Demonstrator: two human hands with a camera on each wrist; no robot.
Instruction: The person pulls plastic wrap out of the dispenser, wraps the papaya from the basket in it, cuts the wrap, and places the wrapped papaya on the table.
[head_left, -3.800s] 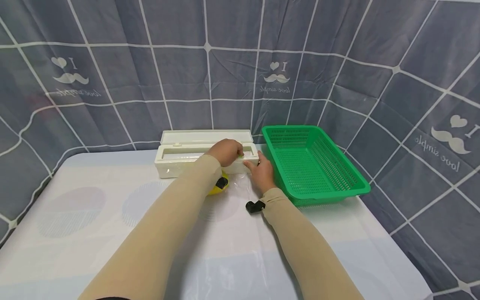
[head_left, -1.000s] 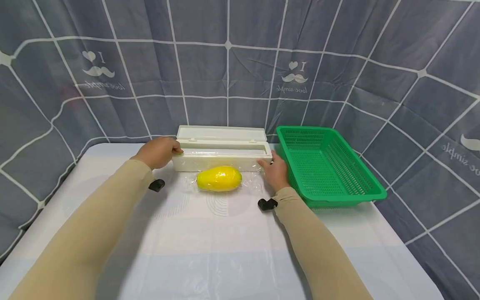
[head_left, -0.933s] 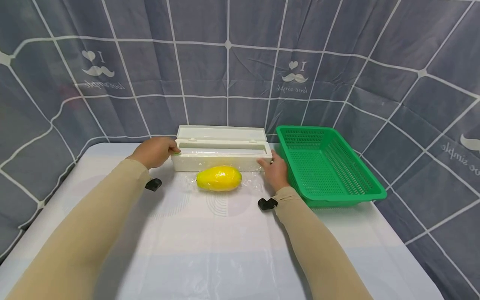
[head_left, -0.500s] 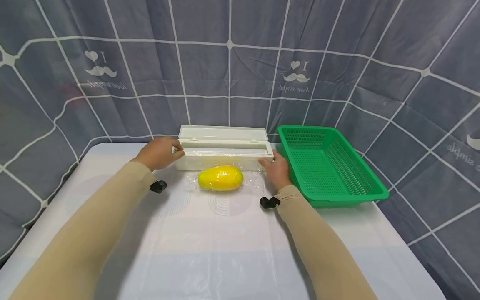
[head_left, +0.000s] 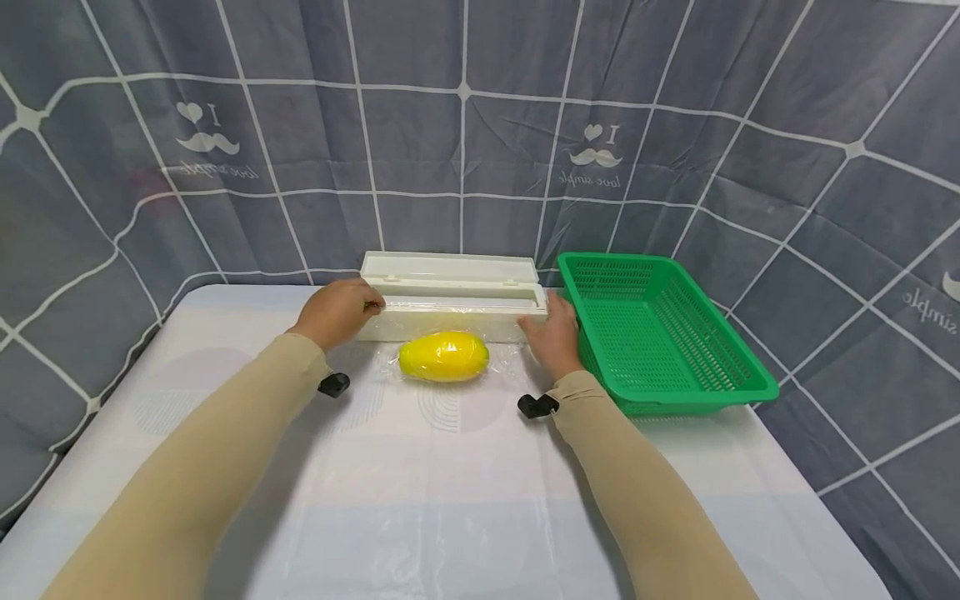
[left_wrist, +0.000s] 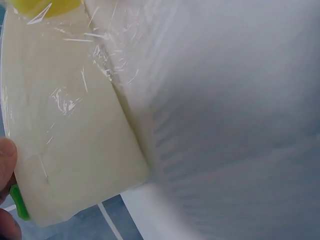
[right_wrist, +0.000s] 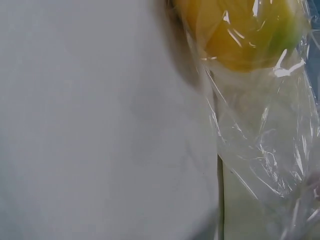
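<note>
We see a long white box (head_left: 450, 320) on the counter (head_left: 427, 475), in the middle of the frame, its lid (head_left: 450, 267) tipped back along the rear edge. At its left end is the left hand (head_left: 339, 311); the left wrist view shows, at lower left, its fingers pinching a small green tab (left_wrist: 20, 202) at the box's edge. The right hand (head_left: 555, 336) grips the opposite end, thumb on the front face and the other fingers round the corner; in the right wrist view we get only a blurred bit of it at the right edge, so we rely on the head view here.

Just in front of the box, near the centre of the frame, a yellow fruit (head_left: 444, 357) lies on its side, greenish at the tips. We find it covered by clear film (right_wrist: 270, 155), which is creased and shiny and also runs up over the box's front.

To the right of the frame we have a green basket (head_left: 678, 395) with perforated walls, close beside the right hand. Beige sleeves (head_left: 217, 450) cover both arms, with a black device (head_left: 537, 406) at each wrist. Behind everything hangs a grey curtain (head_left: 412, 142) with white grid lines.
</note>
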